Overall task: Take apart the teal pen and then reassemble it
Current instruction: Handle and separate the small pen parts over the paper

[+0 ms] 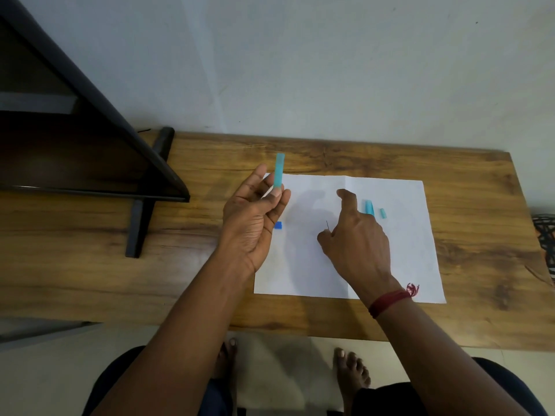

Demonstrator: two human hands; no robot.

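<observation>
My left hand (255,217) holds a teal pen barrel (278,171) upright between thumb and fingertips, above the left edge of a white paper sheet (405,250). My right hand (357,238) hovers palm down over the middle of the sheet, fingers partly curled. A thin dark refill tip (327,226) pokes out by its thumb; whether the hand grips it I cannot tell. Another teal pen piece (368,207) lies just beyond the right fingers, with a small teal piece (382,213) to its right. A small blue piece (278,225) lies on the sheet beside my left palm.
The sheet lies on a wooden table (480,235). A dark shelf frame (90,139) with a black leg (141,223) stands on the table's left part. A wall is behind the table. My bare feet show on the floor below the front edge.
</observation>
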